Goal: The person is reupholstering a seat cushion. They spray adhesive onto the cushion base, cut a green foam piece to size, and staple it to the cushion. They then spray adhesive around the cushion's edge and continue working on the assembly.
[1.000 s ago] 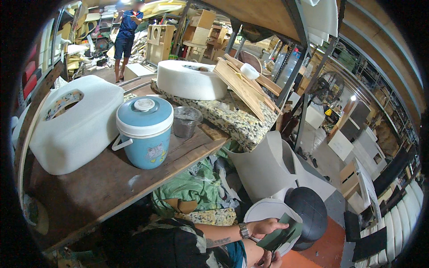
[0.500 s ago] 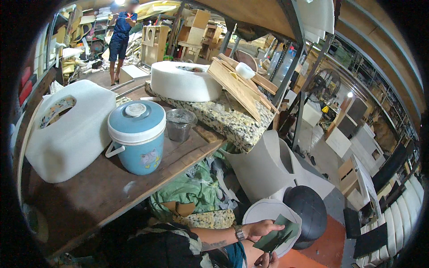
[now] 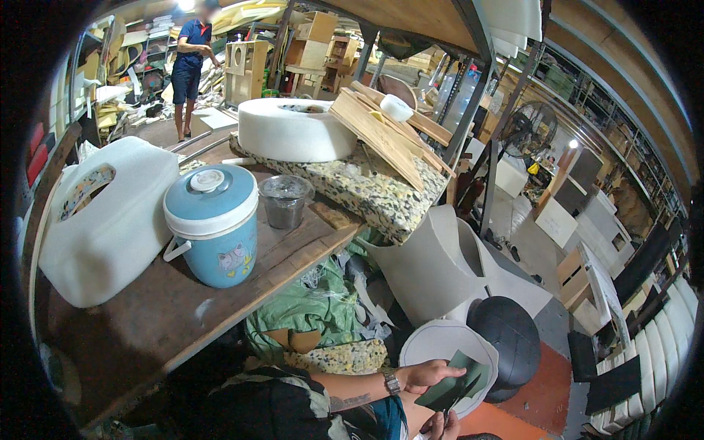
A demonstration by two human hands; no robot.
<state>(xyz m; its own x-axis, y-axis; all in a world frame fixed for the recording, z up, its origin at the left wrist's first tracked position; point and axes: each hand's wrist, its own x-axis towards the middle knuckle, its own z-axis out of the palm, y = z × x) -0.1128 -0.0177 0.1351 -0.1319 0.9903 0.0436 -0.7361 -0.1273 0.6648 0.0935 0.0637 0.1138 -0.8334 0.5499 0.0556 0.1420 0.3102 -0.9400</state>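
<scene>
My left hand [image 3: 424, 377], a watch at its wrist, pinches a dark green sheet piece [image 3: 456, 378] between thumb and fingers. The sheet looks thin and bent, like leather or cloth; its right side has a notch. Just below its lower edge, my right hand [image 3: 441, 425] is closed around a small dark thing that I cannot make out. Behind the sheet lies a round off-white piece [image 3: 434, 339] with a pale rim. Close beside that, a black cushioned round seat [image 3: 504, 345] stands on the right.
A wooden table [image 3: 139, 334] at left bears white foam blocks [image 3: 99, 242], a blue cooler jug [image 3: 214, 235], a plastic cup [image 3: 284, 202] and speckled foam [image 3: 367, 183] under wooden boards [image 3: 378, 136]. Green sacking [image 3: 308, 308] and a grey curved shell [image 3: 425, 271] stand nearby. Another person [image 3: 192, 62] stands far left.
The view has shifted slightly, so the table's things appear a little further left. The far person's arms have lowered. Both my hands stay nearly in place, the left still holding the green sheet.
</scene>
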